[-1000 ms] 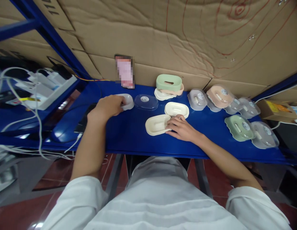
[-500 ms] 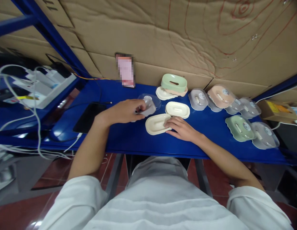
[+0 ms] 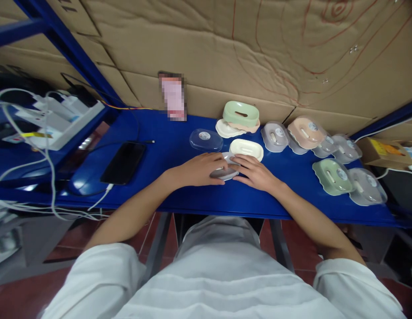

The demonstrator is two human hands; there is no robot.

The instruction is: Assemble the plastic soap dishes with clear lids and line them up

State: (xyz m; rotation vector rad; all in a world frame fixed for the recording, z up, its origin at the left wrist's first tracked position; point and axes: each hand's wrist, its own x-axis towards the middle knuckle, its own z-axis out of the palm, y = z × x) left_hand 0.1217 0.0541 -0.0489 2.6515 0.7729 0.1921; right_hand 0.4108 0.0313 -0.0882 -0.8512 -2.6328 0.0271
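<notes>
A grey soap dish part (image 3: pixel 228 172) lies between my two hands in the middle of the table, where a cream tray was; that tray is now hidden from view. My left hand (image 3: pixel 206 169) grips its left side, thumb in front and fingers over the top. My right hand (image 3: pixel 250 172) holds the right end with bent fingers. Just behind them sits a cream soap dish tray (image 3: pixel 246 150). A clear lid (image 3: pixel 206 140) with a round label rests on the table beyond my left hand.
Farther back, a green soap dish part (image 3: pixel 241 114) is stacked on peach and white ones. Several lidded soap dishes (image 3: pixel 332 176) stand to the right. A black phone (image 3: pixel 123 162) with a cable lies left, near a power strip (image 3: pixel 76 126). Cardboard (image 3: pixel 206 48) walls the back.
My left hand has moved right and toward me, bringing the grey part from beside the clear lid to my right hand. The clear lid is now uncovered on the table.
</notes>
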